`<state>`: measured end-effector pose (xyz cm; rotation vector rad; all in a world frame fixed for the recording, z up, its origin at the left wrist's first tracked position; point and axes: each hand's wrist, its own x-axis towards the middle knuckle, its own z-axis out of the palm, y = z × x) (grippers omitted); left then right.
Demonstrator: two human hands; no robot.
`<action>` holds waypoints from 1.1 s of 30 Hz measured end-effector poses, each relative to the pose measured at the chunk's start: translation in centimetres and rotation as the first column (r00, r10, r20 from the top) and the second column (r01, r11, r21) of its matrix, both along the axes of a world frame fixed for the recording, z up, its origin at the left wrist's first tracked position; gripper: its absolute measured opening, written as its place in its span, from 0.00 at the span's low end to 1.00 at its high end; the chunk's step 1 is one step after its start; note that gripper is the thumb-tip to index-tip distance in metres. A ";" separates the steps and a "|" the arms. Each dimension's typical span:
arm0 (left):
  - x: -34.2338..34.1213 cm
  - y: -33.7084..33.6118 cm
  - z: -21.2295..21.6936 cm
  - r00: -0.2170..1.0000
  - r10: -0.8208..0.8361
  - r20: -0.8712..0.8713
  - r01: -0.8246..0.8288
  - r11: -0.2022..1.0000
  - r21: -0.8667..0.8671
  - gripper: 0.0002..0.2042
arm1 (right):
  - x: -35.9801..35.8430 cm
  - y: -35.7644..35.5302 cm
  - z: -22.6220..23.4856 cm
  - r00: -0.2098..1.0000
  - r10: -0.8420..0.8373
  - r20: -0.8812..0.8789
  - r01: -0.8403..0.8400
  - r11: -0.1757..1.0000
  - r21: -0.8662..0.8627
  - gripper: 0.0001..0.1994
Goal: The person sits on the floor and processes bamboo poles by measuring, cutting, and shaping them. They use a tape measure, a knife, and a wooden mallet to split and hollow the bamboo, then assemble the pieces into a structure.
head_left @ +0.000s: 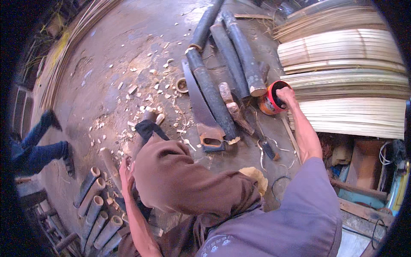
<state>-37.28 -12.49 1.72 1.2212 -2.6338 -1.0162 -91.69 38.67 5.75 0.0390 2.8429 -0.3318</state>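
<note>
Right hand [284, 95] is down in the mouth of a red tub [265, 104], fingertips out of sight, so can't tell you if they're pinching anything. Tub's over on my right on the floor [98, 73], just beside the cut end of a dark bamboo pole [242, 51] and a big stack of pale strips [342, 113]. Left hand [127, 170] is near left by my brown-covered knee [160, 173], fingers bent a bit, but honestly can't say whether it's gripping something. Past my knee, between the hands, a handsaw [200, 107] lies alongside another dark pole [213, 91]. Pale chips [132, 89] are scattered farther left, and a bunch of short bamboo tubes [94, 210] sits near left. Somebody else's legs [45, 156] are at the left edge.
</note>
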 end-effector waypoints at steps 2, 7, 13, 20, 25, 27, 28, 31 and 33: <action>-1.3 0.2 1.0 1.000 -0.012 -0.007 0.012 1.000 0.007 0.22 | 0.0 0.2 1.6 0.994 0.014 0.107 -0.005 0.997 -0.082 0.24; -5.1 -0.1 5.9 0.979 0.032 -0.202 -0.008 0.993 0.117 0.19 | 3.1 0.1 11.3 0.995 0.100 0.014 -0.101 0.995 0.003 0.24; -18.3 5.0 17.6 0.832 -0.356 -0.425 0.304 0.934 -0.187 0.24 | 11.0 -4.8 20.5 0.989 0.129 0.074 -0.018 0.602 -0.798 0.20; -25.6 11.4 26.5 0.582 -0.809 -0.085 0.720 0.561 -0.408 0.30 | 15.4 -20.5 17.5 0.689 0.542 -0.480 -0.673 0.235 -0.701 0.21; -15.3 2.9 16.3 0.878 -0.265 -0.398 0.253 0.964 -0.084 0.25 | 14.3 -18.8 4.8 0.685 0.589 -0.429 -0.728 0.539 -0.424 0.26; -8.3 -0.2 13.1 0.916 0.183 -0.358 -0.177 0.983 0.050 0.22 | 16.5 -14.8 -2.3 0.712 0.614 -0.342 -0.691 0.699 -0.183 0.21; -5.5 -1.5 12.4 0.850 0.388 -0.357 -0.355 0.922 0.156 0.20 | 16.8 -13.0 -4.9 0.810 0.575 -0.114 -0.585 0.779 -0.224 0.23; -1.3 -3.7 10.4 0.521 0.707 -0.478 -0.547 0.706 0.449 0.15 | 18.6 -6.8 -15.0 0.914 0.388 0.120 -0.357 0.908 -0.218 0.27; -2.9 -3.4 11.0 0.410 0.736 -0.539 -0.509 0.675 0.534 0.14 | 20.3 -6.0 -16.4 0.933 0.329 0.145 -0.298 0.933 -0.201 0.27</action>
